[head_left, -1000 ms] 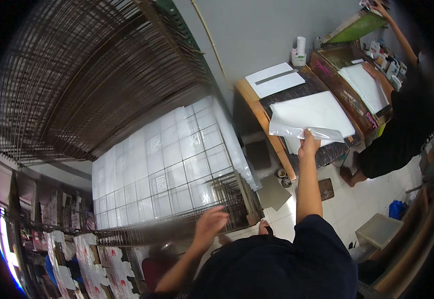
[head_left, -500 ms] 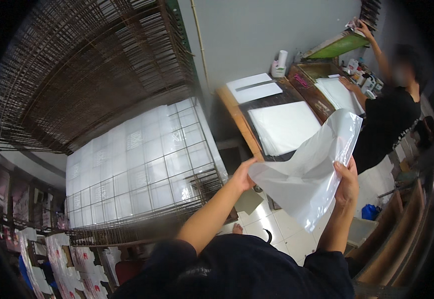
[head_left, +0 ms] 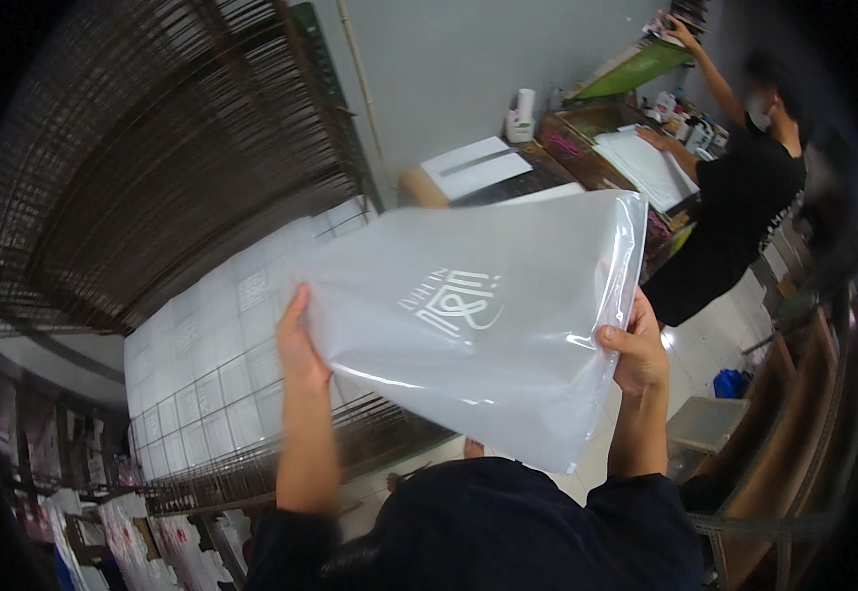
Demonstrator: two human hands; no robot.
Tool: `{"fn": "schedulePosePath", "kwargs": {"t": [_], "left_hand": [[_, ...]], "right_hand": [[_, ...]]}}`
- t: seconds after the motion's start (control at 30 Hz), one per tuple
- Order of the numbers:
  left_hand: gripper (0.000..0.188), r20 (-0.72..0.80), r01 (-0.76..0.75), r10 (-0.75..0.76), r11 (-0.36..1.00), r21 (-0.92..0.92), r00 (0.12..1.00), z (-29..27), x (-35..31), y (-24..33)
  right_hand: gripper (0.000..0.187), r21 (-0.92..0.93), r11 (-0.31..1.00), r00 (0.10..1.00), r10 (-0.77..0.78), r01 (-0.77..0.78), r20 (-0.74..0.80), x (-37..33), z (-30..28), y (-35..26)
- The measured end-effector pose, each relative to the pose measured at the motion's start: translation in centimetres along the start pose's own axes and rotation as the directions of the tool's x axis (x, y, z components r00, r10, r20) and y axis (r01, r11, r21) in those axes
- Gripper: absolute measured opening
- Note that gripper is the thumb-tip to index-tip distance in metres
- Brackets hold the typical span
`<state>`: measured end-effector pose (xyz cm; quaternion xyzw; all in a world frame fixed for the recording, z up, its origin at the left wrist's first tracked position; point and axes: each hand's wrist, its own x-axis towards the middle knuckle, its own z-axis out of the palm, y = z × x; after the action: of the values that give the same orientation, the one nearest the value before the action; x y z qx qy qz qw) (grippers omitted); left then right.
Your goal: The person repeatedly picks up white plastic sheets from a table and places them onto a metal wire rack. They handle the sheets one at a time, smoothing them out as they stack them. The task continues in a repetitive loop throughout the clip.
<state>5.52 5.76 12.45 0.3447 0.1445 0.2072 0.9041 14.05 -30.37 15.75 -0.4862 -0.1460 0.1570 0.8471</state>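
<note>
A translucent plastic bag with a white printed design is spread between my hands, its face toward me. My left hand is closed on its left edge; part of those fingers is behind the plastic. At the opposite edge my right hand pinches the bag, thumb in front and fingers behind. Below and beyond my left hand lies a wire drying rack covered with more printed translucent bags.
Raised wire racks hang over the left side. A co-worker at the far right reaches to a green-framed printing screen above a stack of white sheets. Wooden shelving stands at right, beside a pale bin.
The bag has swung left and opened out flatter, so its printed face now shows. Both hands have moved left, the left one farther, over the rack. My view has shifted too.
</note>
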Motion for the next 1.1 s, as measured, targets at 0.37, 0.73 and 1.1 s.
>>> {"fn": "schedulePosePath", "kwargs": {"t": [0.37,0.73,1.1], "left_hand": [[0.043,-0.207,-0.473,0.457,0.881,-0.028,0.865,-10.0,-15.0,13.4],[0.041,-0.452,-0.621,0.661,0.74,0.26,0.599,-22.7,-25.5,19.9],[0.03,-0.525,-0.585,0.688,0.716,0.381,0.5,-39.2,-29.8,33.5]], "right_hand": [[0.084,0.022,0.99,0.896,0.116,-0.139,0.429,2.3,14.7,6.8],[0.058,-0.379,0.837,0.665,0.545,-0.395,0.511,1.7,26.1,19.4],[0.05,-0.568,0.821,0.613,0.481,-0.063,0.627,-0.3,43.9,35.5]]}}
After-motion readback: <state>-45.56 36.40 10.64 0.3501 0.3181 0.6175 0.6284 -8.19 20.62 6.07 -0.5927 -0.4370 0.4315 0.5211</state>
